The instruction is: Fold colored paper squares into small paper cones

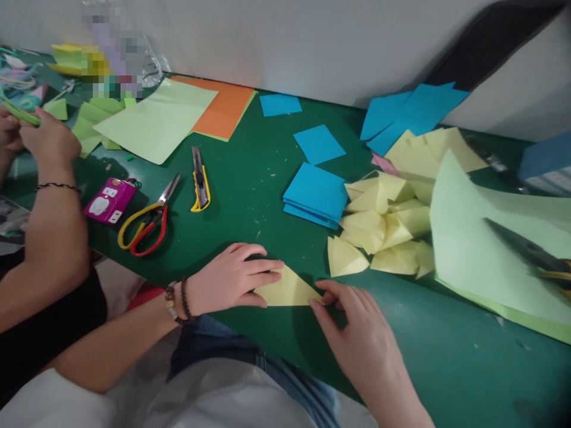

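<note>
A yellow paper (289,288) folded into a triangle lies on the green table near its front edge. My left hand (236,276), with bead bracelets at the wrist, rests on the paper's left part, its fingers spread and palm down. At the triangle's right corner, my right hand (352,315) pinches the tip between thumb and index finger. Beyond my right hand are several folded yellow paper pieces (363,230) in a heap, beside a stack of blue squares (316,193).
Scissors (149,223), a yellow cutter (200,184) and a purple socket block (110,200) lie left. Green sheets (158,119) and an orange sheet (225,107) are behind. Another person's hands (51,139) hold green strips far left. A large green sheet (482,255) bears dark-bladed scissors (521,244).
</note>
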{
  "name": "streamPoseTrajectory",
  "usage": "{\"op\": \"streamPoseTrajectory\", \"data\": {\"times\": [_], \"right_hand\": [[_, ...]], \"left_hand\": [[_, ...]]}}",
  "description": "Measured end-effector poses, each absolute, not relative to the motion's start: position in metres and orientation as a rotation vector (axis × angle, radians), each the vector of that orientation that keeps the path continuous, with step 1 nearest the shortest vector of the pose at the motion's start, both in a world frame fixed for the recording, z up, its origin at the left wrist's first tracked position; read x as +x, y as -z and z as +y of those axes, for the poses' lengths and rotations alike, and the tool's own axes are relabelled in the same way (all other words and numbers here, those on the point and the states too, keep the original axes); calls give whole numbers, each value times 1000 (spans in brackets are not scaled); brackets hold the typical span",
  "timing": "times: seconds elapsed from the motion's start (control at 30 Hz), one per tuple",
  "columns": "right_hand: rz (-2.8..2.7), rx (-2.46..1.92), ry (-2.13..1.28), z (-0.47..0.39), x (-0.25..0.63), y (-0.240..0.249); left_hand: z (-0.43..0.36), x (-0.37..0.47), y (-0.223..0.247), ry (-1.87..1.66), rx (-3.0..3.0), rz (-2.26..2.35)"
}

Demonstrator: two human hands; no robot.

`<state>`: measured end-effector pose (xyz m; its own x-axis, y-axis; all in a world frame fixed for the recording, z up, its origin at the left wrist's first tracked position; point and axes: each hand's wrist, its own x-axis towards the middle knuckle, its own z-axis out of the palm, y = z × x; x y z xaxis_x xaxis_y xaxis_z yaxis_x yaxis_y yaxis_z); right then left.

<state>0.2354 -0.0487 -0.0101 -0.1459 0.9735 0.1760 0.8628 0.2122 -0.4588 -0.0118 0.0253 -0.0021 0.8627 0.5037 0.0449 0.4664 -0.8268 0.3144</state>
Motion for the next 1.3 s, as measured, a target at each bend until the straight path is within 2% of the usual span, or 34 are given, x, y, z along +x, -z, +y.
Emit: {"op": "streamPoseTrajectory", "data": {"times": [1.0, 1.3], "right_hand": [[-2004, -1790, -594, -40, 239, -3], [-2095, -1813, -429, -40, 239, -2]], "left_hand": [[26, -13, 3, -154, 2796, 699], [25, -15, 6, -176, 2822, 689]]}}
